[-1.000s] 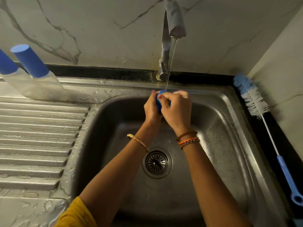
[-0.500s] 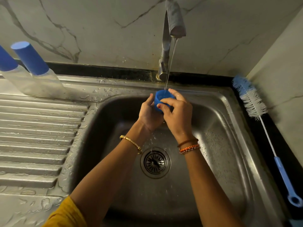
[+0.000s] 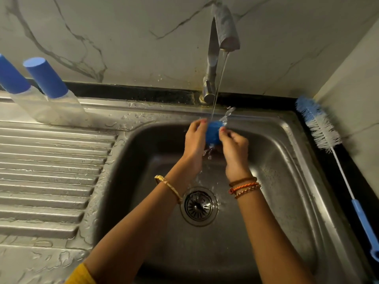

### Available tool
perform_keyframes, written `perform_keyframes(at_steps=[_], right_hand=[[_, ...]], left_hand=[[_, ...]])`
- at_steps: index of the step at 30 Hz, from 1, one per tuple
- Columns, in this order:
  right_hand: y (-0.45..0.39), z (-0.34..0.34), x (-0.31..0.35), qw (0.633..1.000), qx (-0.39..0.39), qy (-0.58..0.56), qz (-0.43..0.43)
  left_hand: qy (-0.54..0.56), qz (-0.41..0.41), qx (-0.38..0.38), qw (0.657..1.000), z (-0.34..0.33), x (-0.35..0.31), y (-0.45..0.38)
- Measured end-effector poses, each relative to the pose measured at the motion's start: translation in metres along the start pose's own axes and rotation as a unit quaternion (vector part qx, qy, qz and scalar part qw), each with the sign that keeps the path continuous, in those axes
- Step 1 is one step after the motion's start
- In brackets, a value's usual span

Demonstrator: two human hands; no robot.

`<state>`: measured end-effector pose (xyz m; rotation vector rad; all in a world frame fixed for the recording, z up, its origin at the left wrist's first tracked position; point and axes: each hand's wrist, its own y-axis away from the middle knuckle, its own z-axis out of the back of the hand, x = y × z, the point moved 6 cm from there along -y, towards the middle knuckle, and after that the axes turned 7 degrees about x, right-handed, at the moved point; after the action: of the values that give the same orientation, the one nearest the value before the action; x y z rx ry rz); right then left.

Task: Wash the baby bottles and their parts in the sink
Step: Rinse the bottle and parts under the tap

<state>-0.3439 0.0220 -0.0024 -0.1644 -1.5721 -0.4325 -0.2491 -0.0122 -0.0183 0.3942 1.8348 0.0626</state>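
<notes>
Over the steel sink (image 3: 291,181) a small blue bottle cap (image 3: 213,133) sits between both hands, right under the thin water stream from the tap (image 3: 213,64). My left hand (image 3: 194,144) grips the cap's left side with curled fingers. My right hand (image 3: 233,148) pinches its right side. Water splashes off the cap's top and drips below it. Two clear baby bottles with blue caps (image 3: 47,87) stand tilted on the drainboard at the far left.
A blue and white bottle brush (image 3: 328,140) lies along the sink's right rim on the black counter. The ribbed drainboard (image 3: 51,171) on the left is wet. The round drain (image 3: 199,206) lies below the hands. A marble wall stands behind.
The cap has been turned from mouth-up to on its side under the stream. My hands shifted slightly apart on it, and water now splashes off it.
</notes>
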Motion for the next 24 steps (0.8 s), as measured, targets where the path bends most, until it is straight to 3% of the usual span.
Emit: perform_keyframes(at_steps=[1, 2, 4, 5, 6, 7, 9, 11, 13, 14, 16, 18, 24], right_hand=[[0.0, -0.003, -0.012, 0.986, 0.015, -0.135, -0.101], [0.003, -0.009, -0.022, 0.943, 0.027, -0.269, -0.193], [0.005, -0.017, -0.029, 0.858, 0.019, -0.429, -0.28], [0.003, -0.017, -0.028, 0.847, 0.014, -0.448, -0.287], [0.001, -0.016, -0.025, 0.856, 0.013, -0.436, -0.279], [-0.002, -0.015, -0.023, 0.872, 0.017, -0.414, -0.261], [-0.005, -0.013, -0.017, 0.904, 0.03, -0.365, -0.22], [-0.007, -0.011, -0.01, 0.948, 0.051, -0.267, -0.164], [-0.006, -0.012, -0.004, 0.979, 0.075, -0.16, -0.097], [-0.005, -0.013, -0.002, 0.988, 0.081, -0.115, -0.069], [-0.003, -0.012, 0.005, 0.997, 0.082, -0.007, -0.007], [-0.003, -0.011, 0.012, 0.993, 0.086, 0.057, 0.058], [-0.006, -0.008, 0.026, 0.974, 0.035, 0.165, 0.15]], left_hand=[[-0.126, -0.072, 0.008, 0.989, -0.006, -0.013, -0.002], [-0.259, -0.139, 0.007, 0.956, -0.012, -0.025, -0.003], [-0.483, -0.23, 0.017, 0.845, -0.026, -0.038, -0.005], [-0.552, -0.26, 0.03, 0.792, -0.031, -0.039, -0.007], [-0.584, -0.281, 0.038, 0.761, -0.032, -0.039, -0.007], [-0.58, -0.294, 0.04, 0.759, -0.03, -0.039, -0.008], [-0.501, -0.305, 0.015, 0.81, -0.019, -0.04, -0.006], [-0.372, -0.262, -0.021, 0.89, -0.005, -0.035, -0.003], [-0.184, -0.145, -0.016, 0.972, 0.001, -0.019, -0.004], [-0.09, -0.075, -0.004, 0.993, 0.002, -0.009, -0.005], [0.022, 0.02, 0.011, 0.999, 0.002, 0.004, -0.007], [0.071, 0.06, 0.022, 0.995, 0.004, 0.006, -0.009], [0.137, 0.083, 0.03, 0.987, 0.006, 0.003, -0.009]])
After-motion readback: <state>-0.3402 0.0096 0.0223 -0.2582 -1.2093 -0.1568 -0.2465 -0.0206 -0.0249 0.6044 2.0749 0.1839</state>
